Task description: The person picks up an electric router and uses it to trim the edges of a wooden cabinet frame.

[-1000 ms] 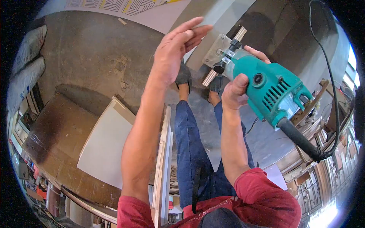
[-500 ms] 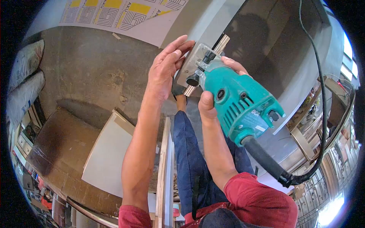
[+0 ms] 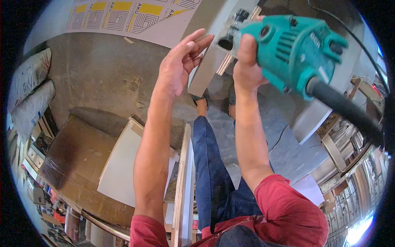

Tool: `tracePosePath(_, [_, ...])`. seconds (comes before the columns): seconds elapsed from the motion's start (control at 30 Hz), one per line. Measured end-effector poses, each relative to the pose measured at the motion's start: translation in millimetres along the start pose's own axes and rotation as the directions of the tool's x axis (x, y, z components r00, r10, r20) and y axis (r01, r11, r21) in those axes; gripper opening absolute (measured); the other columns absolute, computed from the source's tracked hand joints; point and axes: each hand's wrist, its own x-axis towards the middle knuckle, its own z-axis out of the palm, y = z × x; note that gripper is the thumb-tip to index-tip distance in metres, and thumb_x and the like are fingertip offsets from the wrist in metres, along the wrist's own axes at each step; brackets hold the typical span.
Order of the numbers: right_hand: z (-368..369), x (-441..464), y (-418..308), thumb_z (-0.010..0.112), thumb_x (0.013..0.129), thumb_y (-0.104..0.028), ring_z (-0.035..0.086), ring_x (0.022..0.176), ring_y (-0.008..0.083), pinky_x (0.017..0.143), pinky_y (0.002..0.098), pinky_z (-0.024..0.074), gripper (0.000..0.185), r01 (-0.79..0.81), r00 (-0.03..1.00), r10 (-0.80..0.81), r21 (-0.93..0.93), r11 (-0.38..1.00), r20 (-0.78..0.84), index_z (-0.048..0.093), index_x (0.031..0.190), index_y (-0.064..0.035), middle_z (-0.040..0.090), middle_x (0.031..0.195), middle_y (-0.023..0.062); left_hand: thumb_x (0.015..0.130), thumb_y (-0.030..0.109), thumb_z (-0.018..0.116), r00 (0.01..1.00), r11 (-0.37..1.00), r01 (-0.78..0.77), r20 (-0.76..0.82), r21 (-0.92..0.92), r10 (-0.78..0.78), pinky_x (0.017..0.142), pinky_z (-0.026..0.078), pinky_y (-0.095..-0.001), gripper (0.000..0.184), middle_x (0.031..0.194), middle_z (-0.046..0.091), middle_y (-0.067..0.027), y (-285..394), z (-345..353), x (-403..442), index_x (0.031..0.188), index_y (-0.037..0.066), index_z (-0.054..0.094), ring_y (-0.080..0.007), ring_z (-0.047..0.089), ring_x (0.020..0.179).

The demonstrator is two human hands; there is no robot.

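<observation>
A teal power tool point(image 3: 288, 49) with a small base, black knobs and a metal bar is gripped in my right hand point(image 3: 248, 61), its body tilted to the right. The tool's base is at the upper face of a grey panel edge point(image 3: 203, 73). My left hand point(image 3: 179, 64) is beside that edge on the left, fingers apart and slightly bent, fingertips at or very near the panel. Whether they touch it is unclear. A thick black cord point(image 3: 343, 108) runs from the tool's back end to the right.
A printed white sheet point(image 3: 123, 18) lies at the top left. A brown board point(image 3: 78, 156) and a white panel point(image 3: 121, 164) are at the lower left. An upright wooden edge point(image 3: 180, 187) stands by my legs. Wrapped rolls point(image 3: 33, 99) are at the far left, timber pieces point(image 3: 349, 181) at the right.
The tool first moved left towards the panel edge and my left hand, then swung back to the right and upward, its rear end turning right. My left hand has moved down and left slightly.
</observation>
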Motion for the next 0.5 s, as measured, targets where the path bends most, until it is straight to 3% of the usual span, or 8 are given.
tracePosePath(0.17, [-2.6, -5.7, -8.6, 0.074, 0.086, -0.046, 0.057, 0.11, 0.0231, 0.095, 0.0369, 0.0454, 0.059, -0.005, 1.0, 0.005, 0.015, 1.0, -0.019, 0.056, 0.12, -0.002, 0.059, 0.121, 0.0108, 0.099, 0.021, 0.047, 0.993, 0.991, 0.094, 0.079, -0.099, -0.086, 0.103, 0.045, -0.0289, 0.052, 0.14, 0.057, -0.0177, 0.7, -16.7, 7.8, 0.145, -0.002, 0.043, -0.0183, 0.057, 0.125])
tracePosePath(0.33, [-19.7, -46.7, -52.6, 0.077, 0.086, -0.039, 0.057, 0.113, 0.0248, 0.099, 0.0392, 0.0454, 0.055, -0.081, 0.996, 0.078, 0.139, 0.987, 0.032, 0.056, 0.123, -0.0034, 0.059, 0.123, 0.0115, 0.099, 0.022, 0.048, 0.986, 0.994, 0.082, 0.15, -0.074, -0.07, 0.104, 0.046, -0.0304, 0.056, 0.143, 0.054, -0.0182, -3.4, -25.1, 14.7, 0.148, -0.002, 0.038, -0.02, 0.055, 0.129])
tracePosePath(0.4, [-28.6, -71.9, -72.4, 0.079, 0.084, -0.04, 0.056, 0.118, 0.0273, 0.102, 0.0414, 0.0444, 0.062, -0.182, 0.982, 0.162, 0.285, 0.941, 0.095, 0.052, 0.128, -0.0052, 0.057, 0.126, 0.013, 0.098, 0.023, 0.048, 0.983, 0.997, 0.067, 0.175, -0.037, -0.06, 0.104, 0.047, -0.0318, 0.06, 0.147, 0.049, -0.0196, -3.7, -26.9, 14.8, 0.15, -0.002, 0.034, -0.0221, 0.052, 0.132])
tracePosePath(0.5, [-31.8, -98.2, -85.0, 0.085, 0.078, -0.037, 0.053, 0.124, 0.0323, 0.107, 0.0464, 0.0427, 0.08, -0.14, 0.989, 0.113, 0.369, 0.919, 0.093, 0.04, 0.14, -0.0121, 0.054, 0.131, 0.0155, 0.098, 0.023, 0.049, 0.981, 0.998, 0.062, 0.182, 0.021, -0.064, 0.111, 0.041, -0.0349, 0.061, 0.149, 0.047, -0.0206, -1.1, -27.1, 14.8, 0.151, -0.003, 0.032, -0.023, 0.048, 0.136])
